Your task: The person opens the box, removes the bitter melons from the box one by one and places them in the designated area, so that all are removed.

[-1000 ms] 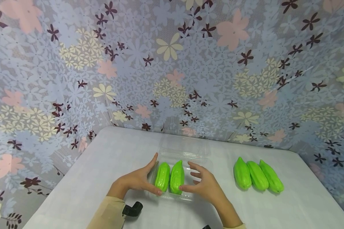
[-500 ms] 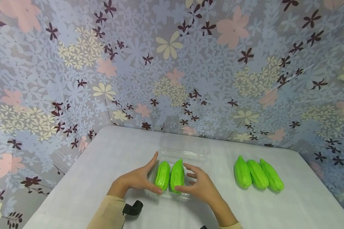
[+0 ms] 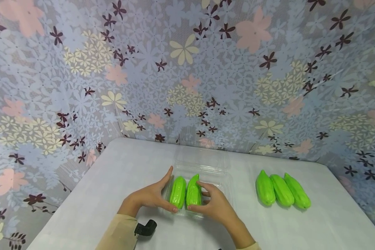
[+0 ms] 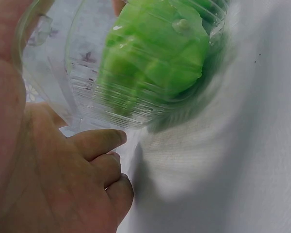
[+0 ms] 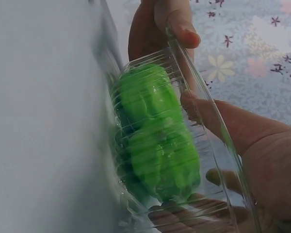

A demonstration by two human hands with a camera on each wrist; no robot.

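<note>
A clear plastic clamshell container (image 3: 225, 185) lies at the table's front middle, its lid (image 3: 203, 156) folded back toward the wall. Side by side inside are two bright green, ridged, gourd-like vegetables, a left one (image 3: 178, 192) and a right one (image 3: 193, 194). My left hand (image 3: 151, 196) holds the container's left side, thumb at the near corner and fingers along the outer wall. Reaching in from the right, my right hand (image 3: 217, 205) curls round the right vegetable, thumb at its near end and index finger on its upper side. Its other fingers show through the wall in the right wrist view.
Three more green vegetables (image 3: 282, 190) lie in a row at the right on the white-covered table (image 3: 128, 156). A flower-patterned cloth (image 3: 187, 86) hangs behind it. Beside my left sleeve shows a black wrist-camera piece (image 3: 146, 228).
My right hand has moved left inside the container, its fingers coming onto the right vegetable. My left hand and the container have stayed nearly still.
</note>
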